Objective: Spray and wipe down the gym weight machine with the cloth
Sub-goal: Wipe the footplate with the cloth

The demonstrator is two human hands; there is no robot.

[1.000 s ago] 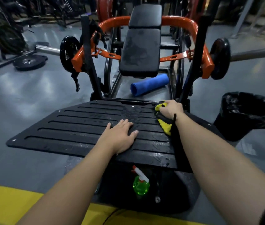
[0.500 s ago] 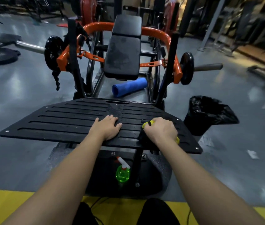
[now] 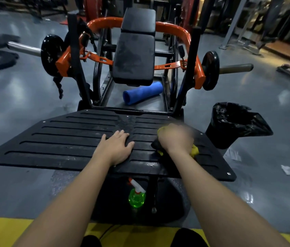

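Observation:
The weight machine has a black ribbed footplate [image 3: 65, 139] in front of me, with wet streaks on it, and a black padded seat [image 3: 134, 59] in an orange frame behind. My left hand [image 3: 115, 147] rests flat on the middle of the plate, fingers straight. My right hand [image 3: 176, 138], motion-blurred, grips a yellow and black cloth [image 3: 194, 151] and presses it on the plate's right part. A green spray bottle [image 3: 137, 196] with a white and red trigger stands on the floor under the plate's near edge.
A bin with a black liner [image 3: 229, 125] stands just right of the plate. A rolled blue mat [image 3: 142, 93] lies under the seat. Weight plates [image 3: 210, 70] hang on bars at both sides. A yellow floor stripe [image 3: 7, 230] runs at my feet.
My right hand with the cloth has come back from the plate's far right corner toward the near right part, then slid a little right. The left hand stayed on the plate.

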